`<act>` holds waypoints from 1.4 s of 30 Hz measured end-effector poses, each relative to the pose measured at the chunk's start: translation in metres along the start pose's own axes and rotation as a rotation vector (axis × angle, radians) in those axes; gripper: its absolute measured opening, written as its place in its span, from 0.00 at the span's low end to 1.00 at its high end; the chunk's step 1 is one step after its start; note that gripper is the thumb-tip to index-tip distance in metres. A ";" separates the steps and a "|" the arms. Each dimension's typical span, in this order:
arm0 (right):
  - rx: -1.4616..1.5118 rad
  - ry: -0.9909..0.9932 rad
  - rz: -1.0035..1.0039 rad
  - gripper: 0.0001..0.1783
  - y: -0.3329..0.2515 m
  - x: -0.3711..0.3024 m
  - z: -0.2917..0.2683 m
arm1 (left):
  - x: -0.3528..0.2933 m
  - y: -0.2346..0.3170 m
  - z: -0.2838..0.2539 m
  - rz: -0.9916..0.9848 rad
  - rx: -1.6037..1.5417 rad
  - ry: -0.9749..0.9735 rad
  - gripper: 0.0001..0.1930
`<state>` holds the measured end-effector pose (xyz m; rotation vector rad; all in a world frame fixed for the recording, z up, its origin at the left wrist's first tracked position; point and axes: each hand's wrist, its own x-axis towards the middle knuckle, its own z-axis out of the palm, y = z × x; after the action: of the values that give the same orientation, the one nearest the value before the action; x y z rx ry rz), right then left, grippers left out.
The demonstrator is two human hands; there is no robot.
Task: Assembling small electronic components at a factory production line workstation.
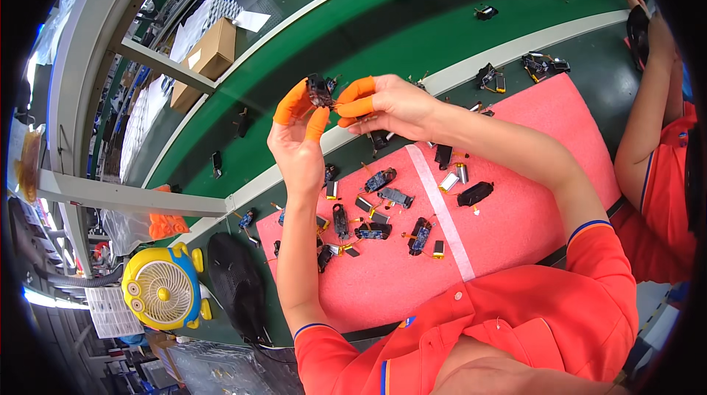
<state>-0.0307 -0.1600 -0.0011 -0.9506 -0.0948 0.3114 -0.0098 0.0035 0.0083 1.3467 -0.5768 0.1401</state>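
Observation:
Orange finger covers sit on the fingertips of both my hands. My left hand (297, 146) pinches a small black electronic housing (318, 91) between thumb and fingers, holding it up above the green conveyor's near edge. From the right, my right hand (398, 106) brings its closed thumb and fingertips against the side of the housing, where thin wires show. What exactly those fingertips grip is too small to tell. Below, a pink foam mat (508, 226) bears several similar units, among them a black housing (475, 193), a blue circuit board unit (420, 235) and a small silver battery (448, 182).
A green conveyor belt (412, 41) runs behind the mat, with a few black units on it. At left stand a yellow and blue fan (163, 284), a long black object (236, 284) and a bag with orange pieces (168, 224). Another person's arm (648, 108) is at right.

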 end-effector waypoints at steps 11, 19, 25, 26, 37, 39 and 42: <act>-0.957 0.091 -0.870 0.09 -0.005 -0.003 -0.005 | -0.004 0.009 0.001 -0.320 -0.291 -0.055 0.15; -1.059 -0.076 -1.057 0.08 -0.003 -0.004 -0.006 | -0.001 0.008 -0.001 -0.435 -0.500 -0.009 0.13; -0.743 0.119 -0.666 0.07 -0.004 -0.007 0.002 | -0.007 0.005 0.006 -0.258 -0.259 -0.069 0.14; -0.750 0.138 -0.662 0.07 -0.005 -0.008 0.002 | -0.007 0.005 0.005 -0.285 -0.294 -0.077 0.14; -1.309 0.043 -0.997 0.09 -0.007 -0.009 -0.007 | -0.002 0.014 -0.001 -0.348 -0.316 -0.173 0.18; -1.266 0.071 -0.891 0.09 -0.003 -0.008 -0.007 | -0.002 0.014 0.002 -0.289 -0.085 -0.170 0.18; -1.083 0.021 -0.964 0.10 0.002 0.001 -0.010 | -0.001 0.010 0.003 -0.223 0.096 -0.132 0.18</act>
<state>-0.0278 -0.1666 -0.0083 -1.8323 -0.7278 -0.7308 -0.0164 0.0031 0.0170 1.5121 -0.5312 -0.1040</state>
